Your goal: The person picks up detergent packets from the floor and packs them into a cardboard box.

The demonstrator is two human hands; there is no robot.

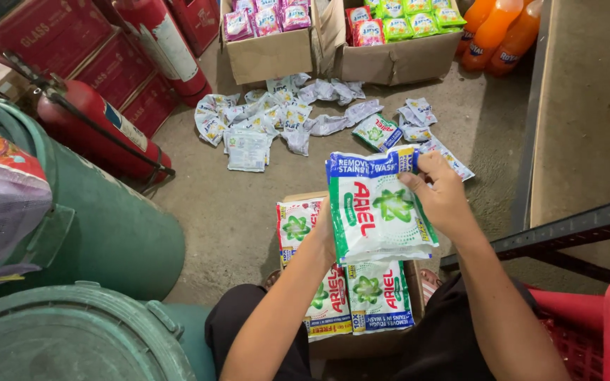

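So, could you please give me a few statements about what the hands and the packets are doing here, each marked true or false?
1. Both hands hold one green and white packet. True: the left hand is behind it, the right hand grips its edge.
2. The cardboard box at the top holds orange bottles. False: it holds pink and purple packets; the orange bottles stand on the floor.
3. Empty-looking wrappers lie scattered on the floor. True.
4. The fire extinguisher on the left is blue. False: it is red.
5. More green and white packets lie below the hands. True.
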